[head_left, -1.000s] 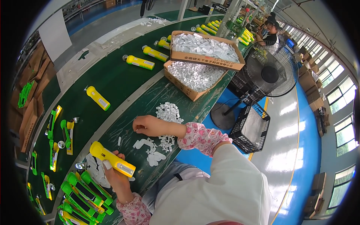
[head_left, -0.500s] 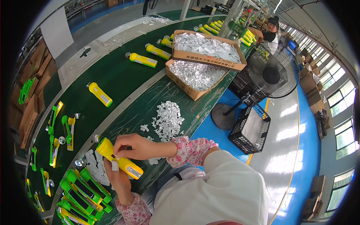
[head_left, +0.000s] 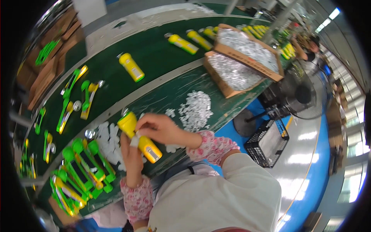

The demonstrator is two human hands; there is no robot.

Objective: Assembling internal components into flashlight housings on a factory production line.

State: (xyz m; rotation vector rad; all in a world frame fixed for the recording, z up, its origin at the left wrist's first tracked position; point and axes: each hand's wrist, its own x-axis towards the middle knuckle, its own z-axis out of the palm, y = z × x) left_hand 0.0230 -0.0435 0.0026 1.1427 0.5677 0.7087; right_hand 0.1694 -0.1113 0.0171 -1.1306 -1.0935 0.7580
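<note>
A yellow flashlight (head_left: 149,150) lies slantwise between my hands over the bench, its lamp end toward the belt. My left hand (head_left: 133,160) is closed on the flashlight from the near left side, fingers partly hidden behind it. A small white piece (head_left: 135,139) shows across the flashlight's middle, by my left fingertips. From the right, my right hand (head_left: 160,129) reaches over the flashlight, its fingers pinched at the white piece. Flat white pieces (head_left: 109,141) lie in a heap beside my left hand. Small white pieces (head_left: 196,110) are piled beyond my right hand.
Green-and-yellow flashlight parts (head_left: 83,166) are stacked at the left. Yellow flashlights (head_left: 131,67) lie on the green belt (head_left: 104,94). Two cardboard boxes (head_left: 228,91) of white pieces overlap at the bench's far right. A fan (head_left: 303,94) and black crate (head_left: 266,143) stand right; a person works beyond.
The view has shifted, so the bench things appear farther right. The white piece, earlier by my left fingers below the flashlight, is now at its middle, with my right fingers on it.
</note>
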